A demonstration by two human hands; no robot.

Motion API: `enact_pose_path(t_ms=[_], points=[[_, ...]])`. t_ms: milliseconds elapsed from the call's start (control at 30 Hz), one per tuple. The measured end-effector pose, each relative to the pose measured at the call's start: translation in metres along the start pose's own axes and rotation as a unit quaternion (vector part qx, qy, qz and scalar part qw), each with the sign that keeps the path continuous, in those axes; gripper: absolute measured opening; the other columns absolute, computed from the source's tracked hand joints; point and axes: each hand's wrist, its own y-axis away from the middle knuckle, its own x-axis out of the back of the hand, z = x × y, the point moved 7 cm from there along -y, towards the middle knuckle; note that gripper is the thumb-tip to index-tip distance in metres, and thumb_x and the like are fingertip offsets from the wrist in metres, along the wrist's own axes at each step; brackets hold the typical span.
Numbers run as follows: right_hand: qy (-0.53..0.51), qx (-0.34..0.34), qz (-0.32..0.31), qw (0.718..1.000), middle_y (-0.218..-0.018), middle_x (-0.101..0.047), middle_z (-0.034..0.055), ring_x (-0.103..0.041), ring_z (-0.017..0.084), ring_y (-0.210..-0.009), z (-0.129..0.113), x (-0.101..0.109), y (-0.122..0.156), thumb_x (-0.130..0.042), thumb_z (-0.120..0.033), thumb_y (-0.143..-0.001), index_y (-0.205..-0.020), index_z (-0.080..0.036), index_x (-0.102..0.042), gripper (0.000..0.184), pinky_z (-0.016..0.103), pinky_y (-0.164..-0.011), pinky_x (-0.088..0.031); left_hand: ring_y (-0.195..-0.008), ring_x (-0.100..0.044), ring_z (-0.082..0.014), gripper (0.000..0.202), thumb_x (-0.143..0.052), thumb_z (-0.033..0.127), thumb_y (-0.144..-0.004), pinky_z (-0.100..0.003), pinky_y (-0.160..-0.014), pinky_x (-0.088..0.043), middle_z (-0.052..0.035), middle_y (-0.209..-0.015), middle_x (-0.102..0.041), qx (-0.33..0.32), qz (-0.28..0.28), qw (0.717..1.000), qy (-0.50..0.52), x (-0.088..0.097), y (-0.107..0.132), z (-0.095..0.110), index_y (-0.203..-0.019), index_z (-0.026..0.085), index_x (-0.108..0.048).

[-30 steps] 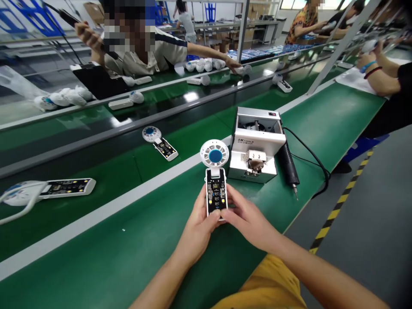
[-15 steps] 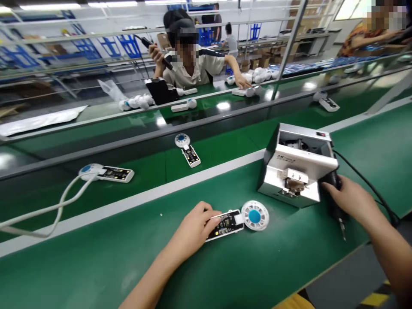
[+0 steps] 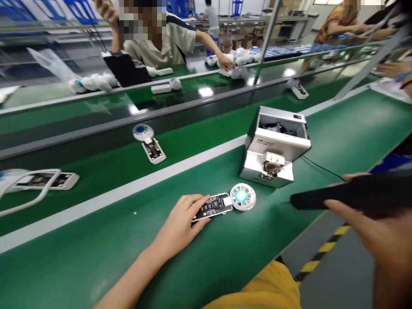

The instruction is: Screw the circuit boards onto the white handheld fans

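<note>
My left hand (image 3: 182, 221) grips the near end of a white device with an exposed black circuit board (image 3: 217, 204), which lies flat on the green bench. Its thumb is on the near edge and its fingers on the far edge. The device's round white head (image 3: 247, 201), with a bright blue-ringed centre, points right. On the right, my right hand (image 3: 370, 227) is wrapped round a black electric screwdriver (image 3: 337, 195), raised above the bench edge and blurred. The screwdriver's bit is not visible. A silver screw feeder (image 3: 280, 143) stands between and beyond my hands.
On the green belt behind a pale strip lie another open device (image 3: 154, 150) and one at left (image 3: 69, 180) with a white cable (image 3: 48, 189) over it. Across the line, a co-worker's hand (image 3: 225, 62) touches white parts. Yellow-black floor tape (image 3: 317, 253) shows below the bench edge.
My right hand has lifted the screwdriver from beside the feeder and swung it toward me, level. My left hand keeps the device, thumb now on its near edge. The view has shifted right and down.
</note>
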Motion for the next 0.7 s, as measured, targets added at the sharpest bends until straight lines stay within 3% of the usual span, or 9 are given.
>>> enact_pose_path(t_ms=[67,100,167,267,333,433,500,567,700], points=[[-0.044,-0.009,-0.08,0.996,-0.1,-0.076,0.0108,-0.073,0.039,-0.092,-0.013,-0.023,0.003,-0.091,-0.051,-0.065,-0.104,-0.027,-0.073,0.049,0.054,-0.081,-0.062,-0.115,-0.061,-0.0294,0.047,-0.061,0.031,-0.097,-0.049,-0.1,-0.054,-0.0124,-0.128,-0.065,-0.022,-0.013,1.0,0.016,-0.009,-0.018,0.005,-0.143,0.025,-0.055],[-0.098,0.004,-0.092,0.991,-0.096,-0.075,0.0089,-0.073,0.036,-0.088,-0.02,-0.031,0.003,-0.093,-0.048,-0.064,-0.1,-0.026,-0.071,0.047,0.051,-0.076,-0.063,-0.116,-0.06,-0.0295,0.046,-0.062,0.03,-0.097,-0.049,-0.1,-0.054,-0.0125,-0.129,-0.065,-0.034,-0.02,0.999,0.024,-0.013,-0.027,0.009,-0.142,0.024,-0.055],[-0.189,0.052,-0.131,0.972,-0.091,-0.073,0.0055,-0.071,0.029,-0.079,-0.031,-0.045,0.001,-0.096,-0.044,-0.061,-0.106,-0.027,-0.068,0.056,0.041,-0.065,-0.061,-0.116,-0.06,-0.0294,0.047,-0.062,0.031,-0.096,-0.048,-0.1,-0.053,-0.0122,-0.129,-0.065,-0.055,-0.035,0.997,0.037,-0.021,-0.043,0.016,-0.142,0.024,-0.055],[-0.289,0.139,-0.21,0.923,-0.083,-0.064,0.0022,-0.062,0.023,-0.07,-0.045,-0.063,0.002,-0.096,-0.049,-0.062,-0.123,-0.028,-0.064,0.072,0.039,-0.063,-0.057,-0.117,-0.059,-0.0293,0.047,-0.063,0.032,-0.096,-0.047,-0.1,-0.053,-0.0113,-0.13,-0.064,-0.072,-0.05,0.995,0.046,-0.028,-0.059,0.024,-0.142,0.024,-0.056],[-0.37,0.166,-0.245,0.881,-0.079,-0.056,-0.0001,-0.058,0.021,-0.071,-0.051,-0.071,0.005,-0.09,-0.054,-0.069,-0.124,-0.03,-0.064,0.065,0.042,-0.07,-0.056,-0.117,-0.059,-0.0292,0.047,-0.062,0.033,-0.097,-0.046,-0.1,-0.052,-0.011,-0.13,-0.064,-0.073,-0.057,0.995,0.044,-0.03,-0.063,0.025,-0.143,0.025,-0.055],[-0.451,0.145,-0.274,0.837,-0.084,-0.059,0.0004,-0.062,0.022,-0.077,-0.054,-0.082,0.013,-0.082,-0.04,-0.082,-0.126,-0.034,-0.061,0.048,0.041,-0.069,-0.056,-0.117,-0.058,-0.0283,0.047,-0.061,0.033,-0.098,-0.045,-0.099,-0.052,-0.0101,-0.131,-0.063,-0.074,-0.064,0.995,0.036,-0.031,-0.063,0.025,-0.144,0.027,-0.053],[-0.448,0.121,-0.286,0.838,-0.084,-0.064,0.0005,-0.064,0.02,-0.071,-0.056,-0.086,0.017,-0.079,-0.027,-0.086,-0.128,-0.033,-0.058,0.048,0.035,-0.06,-0.055,-0.117,-0.058,-0.0276,0.039,-0.059,0.032,-0.099,-0.043,-0.098,-0.052,-0.0093,-0.13,-0.062,-0.082,-0.063,0.994,0.03,-0.03,-0.061,0.026,-0.138,0.028,-0.058],[-0.427,0.1,-0.257,0.861,-0.076,-0.065,-0.0016,-0.06,0.017,-0.06,-0.059,-0.081,0.014,-0.078,-0.024,-0.087,-0.125,-0.03,-0.057,0.044,0.031,-0.054,-0.052,-0.116,-0.058,-0.0274,0.03,-0.057,0.032,-0.1,-0.043,-0.097,-0.052,-0.0093,-0.13,-0.062,-0.096,-0.056,0.994,0.023,-0.029,-0.06,0.027,-0.129,0.028,-0.063],[-0.405,0.091,-0.147,0.898,-0.07,-0.063,-0.0023,-0.059,0.019,-0.06,-0.085,-0.052,-0.005,-0.085,-0.038,-0.081,-0.112,-0.029,-0.061,0.041,0.035,-0.058,-0.052,-0.115,-0.058,-0.0277,0.027,-0.056,0.031,-0.1,-0.043,-0.096,-0.052,-0.0101,-0.129,-0.062,-0.115,-0.051,0.992,0.014,-0.032,-0.067,0.033,-0.125,0.026,-0.064]])
